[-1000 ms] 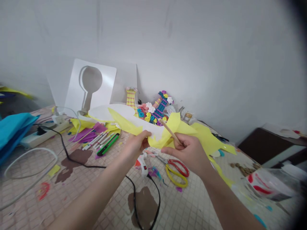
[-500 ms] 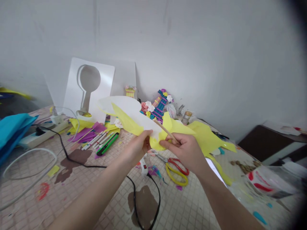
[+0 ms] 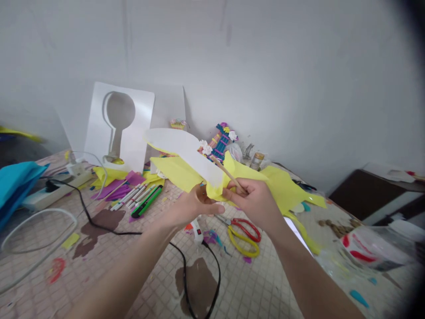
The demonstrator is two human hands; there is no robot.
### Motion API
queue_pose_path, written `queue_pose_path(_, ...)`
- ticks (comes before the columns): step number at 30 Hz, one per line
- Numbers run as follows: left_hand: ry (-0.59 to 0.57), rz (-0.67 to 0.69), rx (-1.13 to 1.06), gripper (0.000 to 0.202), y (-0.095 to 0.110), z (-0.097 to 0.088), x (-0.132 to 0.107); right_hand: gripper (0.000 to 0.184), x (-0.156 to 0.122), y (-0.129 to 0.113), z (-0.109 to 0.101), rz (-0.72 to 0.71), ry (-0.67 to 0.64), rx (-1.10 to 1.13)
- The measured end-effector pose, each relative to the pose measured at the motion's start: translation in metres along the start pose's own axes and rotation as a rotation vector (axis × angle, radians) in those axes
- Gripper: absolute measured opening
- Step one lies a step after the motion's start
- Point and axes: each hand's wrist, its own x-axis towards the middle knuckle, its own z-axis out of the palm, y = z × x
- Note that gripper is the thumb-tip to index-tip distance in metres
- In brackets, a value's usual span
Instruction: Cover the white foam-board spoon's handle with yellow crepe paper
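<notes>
Right hand (image 3: 254, 199) grasps wooden stick (image 3: 229, 173), fingertips at yellow paper (image 3: 214, 192). Left hand (image 3: 189, 206): thumb has swung off paper, other fingers' grip cannot be told; fold likely steadied from right. White board (image 3: 194, 153) above desk (image 3: 262, 283), short of back edge.

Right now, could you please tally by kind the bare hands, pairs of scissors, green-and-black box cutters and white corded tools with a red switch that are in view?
Hands, left hand and right hand: 2
Scissors: 1
Box cutter: 1
White corded tool: 1
Total: 5
</notes>
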Motion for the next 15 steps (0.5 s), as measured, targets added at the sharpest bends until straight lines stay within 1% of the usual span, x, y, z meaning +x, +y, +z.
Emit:
queue_pose_path(1,0.06,0.006,0.052,0.041,0.0,0.0,0.0,0.031,-0.002,0.001,-0.001,-0.026,0.01,0.0)
queue_pose_path(2,0.095,0.02,0.078,0.037,-0.001,0.0,0.001,0.03,-0.004,0.002,-0.001,-0.058,0.02,-0.004)
queue_pose_path(3,0.1,0.04,0.08,0.036,-0.001,-0.001,0.001,0.026,-0.006,0.003,-0.002,-0.091,0.03,-0.013)
queue_pose_path(5,0.044,0.076,0.036,0.039,0.0,-0.003,0.002,0.016,-0.009,0.005,-0.002,-0.142,0.029,-0.035)
queue_pose_path(7,0.002,0.08,-0.014,0.035,-0.001,-0.006,0.004,0.021,-0.01,0.007,-0.001,-0.165,-0.002,-0.042)
queue_pose_path(9,0.03,0.065,-0.028,0.027,-0.003,-0.008,0.006,0.022,-0.009,0.011,0.002,-0.154,-0.05,-0.036)
queue_pose_path(11,0.093,0.056,-0.005,0.025,-0.005,-0.009,0.008,0.022,-0.008,0.015,0.004,-0.139,-0.066,-0.029)
queue_pose_path(13,0.148,0.061,0.03,0.03,-0.008,-0.01,0.009,0.021,-0.012,0.018,0.003,-0.17,0.006,-0.03)
queue_pose_path(14,0.191,0.068,0.048,0.031,-0.008,-0.01,0.009,0.019,-0.016,0.02,0.001,-0.217,0.081,-0.03)
queue_pose_path(15,0.239,0.069,0.068,0.032,-0.009,-0.011,0.009,0.016,-0.021,0.021,-0.003,-0.275,0.186,-0.027)
